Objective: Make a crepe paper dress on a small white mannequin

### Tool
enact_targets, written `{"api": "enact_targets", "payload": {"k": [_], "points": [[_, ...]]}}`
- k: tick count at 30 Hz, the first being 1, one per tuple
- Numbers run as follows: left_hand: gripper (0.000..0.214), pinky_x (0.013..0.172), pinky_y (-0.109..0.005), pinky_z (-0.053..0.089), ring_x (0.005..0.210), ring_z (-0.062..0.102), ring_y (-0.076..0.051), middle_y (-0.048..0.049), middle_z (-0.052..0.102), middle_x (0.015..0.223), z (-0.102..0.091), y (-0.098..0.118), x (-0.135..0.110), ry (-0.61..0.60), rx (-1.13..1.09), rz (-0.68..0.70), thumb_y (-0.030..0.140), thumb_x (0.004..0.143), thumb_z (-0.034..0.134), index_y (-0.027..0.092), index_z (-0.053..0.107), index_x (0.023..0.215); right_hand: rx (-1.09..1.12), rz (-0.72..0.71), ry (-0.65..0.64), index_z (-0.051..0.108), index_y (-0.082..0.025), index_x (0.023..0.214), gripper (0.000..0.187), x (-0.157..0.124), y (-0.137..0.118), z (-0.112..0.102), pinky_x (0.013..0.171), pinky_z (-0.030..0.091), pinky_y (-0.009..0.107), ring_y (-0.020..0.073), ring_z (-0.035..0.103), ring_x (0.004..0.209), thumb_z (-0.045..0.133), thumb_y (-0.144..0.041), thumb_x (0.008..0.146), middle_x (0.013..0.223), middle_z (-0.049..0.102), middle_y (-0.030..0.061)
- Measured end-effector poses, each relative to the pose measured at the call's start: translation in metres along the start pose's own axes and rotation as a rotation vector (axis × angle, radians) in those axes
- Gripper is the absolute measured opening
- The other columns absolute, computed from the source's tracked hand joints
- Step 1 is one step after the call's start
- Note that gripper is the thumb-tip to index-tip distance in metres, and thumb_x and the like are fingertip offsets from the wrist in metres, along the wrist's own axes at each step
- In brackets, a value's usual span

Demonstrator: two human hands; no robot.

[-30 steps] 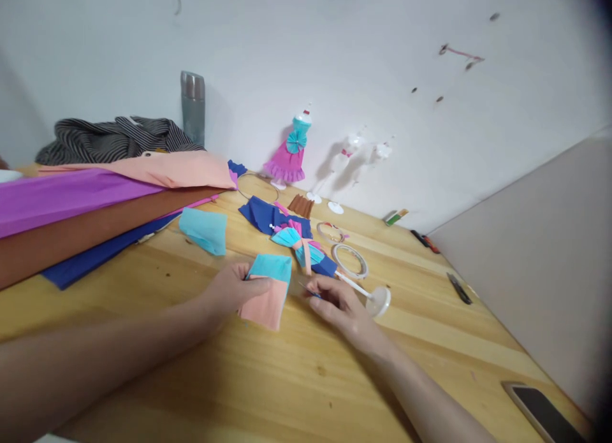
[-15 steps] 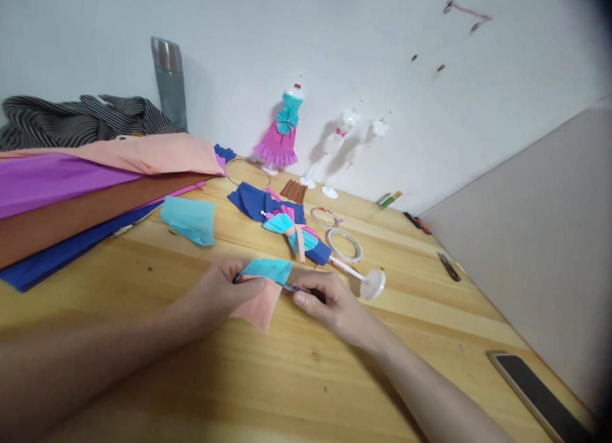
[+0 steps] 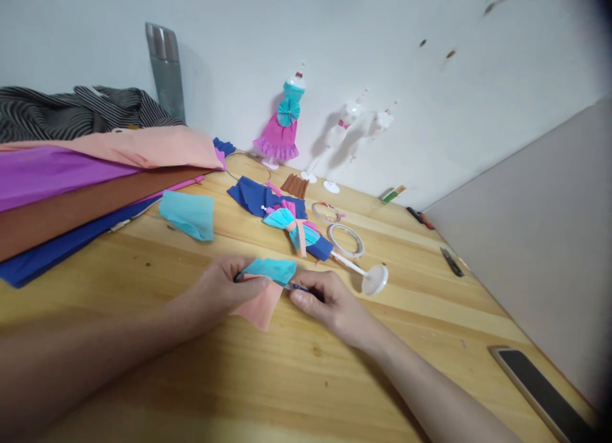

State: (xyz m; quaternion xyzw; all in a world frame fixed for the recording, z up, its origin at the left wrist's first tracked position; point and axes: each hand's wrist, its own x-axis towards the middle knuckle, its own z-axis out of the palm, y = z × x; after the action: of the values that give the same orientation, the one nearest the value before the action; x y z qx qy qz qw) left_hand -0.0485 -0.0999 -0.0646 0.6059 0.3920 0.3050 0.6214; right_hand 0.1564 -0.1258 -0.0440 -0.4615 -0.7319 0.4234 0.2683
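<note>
My left hand (image 3: 234, 283) is closed, pinching a turquoise piece of crepe paper (image 3: 272, 269) together with a peach piece of crepe paper (image 3: 262, 306) that hangs below it. Closed around the dark handles of a small pair of scissors (image 3: 306, 290), my right hand (image 3: 332, 303) is at the right edge of these pieces. The metal blades reach the turquoise paper; most of them are hidden. Just beyond my hands lies a mini mannequin (image 3: 291, 229) dressed in blue, turquoise and pink paper, its white round base (image 3: 374, 280) pointing right.
A turquoise sheet (image 3: 187, 215) and stacked coloured papers (image 3: 71, 181) lie left. A dressed mannequin (image 3: 285, 121) and two bare ones stand by the wall, with a bottle (image 3: 165, 70) further left. Tape rolls (image 3: 345, 240), a utility knife (image 3: 452, 262) and a phone (image 3: 538, 392) lie right.
The scissors blades show less between the right hand and the paper, and the turquoise edge has shifted slightly right. Both hands keep their grips. The view has tilted slightly.
</note>
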Motion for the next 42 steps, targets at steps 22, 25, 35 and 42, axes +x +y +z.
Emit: {"api": "enact_targets", "payload": {"k": [22,25,35,42], "points": [[0.035,0.05,-0.022,0.016,0.054,0.024,-0.008,0.0059,0.025,0.056,-0.001,-0.005,0.002,-0.018,-0.016,0.003,0.035,0.073,0.054,0.019,0.03,0.055,0.037,0.049,-0.012,0.063,-0.015,0.065,0.05,0.0,0.003,0.001,0.053,0.034,0.025,0.013,0.042,0.057,0.051,-0.06,0.085,0.057,0.046,-0.0012],[0.034,0.049,-0.021,0.017,0.054,0.025,-0.008,0.0062,0.026,0.056,-0.001,-0.003,0.0,-0.03,-0.022,-0.014,0.036,0.073,0.055,0.019,0.032,0.055,0.035,0.045,-0.016,0.063,-0.015,0.064,0.052,0.0,0.004,0.001,0.056,0.036,0.025,0.0138,0.043,0.059,0.053,-0.062,0.083,0.055,0.044,-0.0014],[0.033,0.049,-0.023,0.016,0.052,0.023,-0.007,0.0066,0.025,0.053,-0.002,-0.004,0.001,-0.066,0.006,-0.011,0.034,0.072,0.056,0.019,0.032,0.053,0.048,0.036,-0.004,0.068,-0.014,0.077,0.049,0.0,0.001,0.006,0.057,0.037,0.026,0.0148,0.046,0.063,0.056,-0.061,0.081,0.063,0.05,0.0003],[0.033,0.049,-0.024,0.015,0.051,0.023,-0.007,0.0066,0.025,0.052,-0.001,-0.002,0.001,-0.063,-0.003,-0.005,0.034,0.07,0.056,0.02,0.033,0.051,-0.001,0.015,0.014,0.063,-0.013,0.077,0.044,-0.002,-0.007,0.005,0.054,0.033,0.024,0.0123,0.04,0.061,0.054,-0.056,0.084,0.065,0.045,-0.0007]]}}
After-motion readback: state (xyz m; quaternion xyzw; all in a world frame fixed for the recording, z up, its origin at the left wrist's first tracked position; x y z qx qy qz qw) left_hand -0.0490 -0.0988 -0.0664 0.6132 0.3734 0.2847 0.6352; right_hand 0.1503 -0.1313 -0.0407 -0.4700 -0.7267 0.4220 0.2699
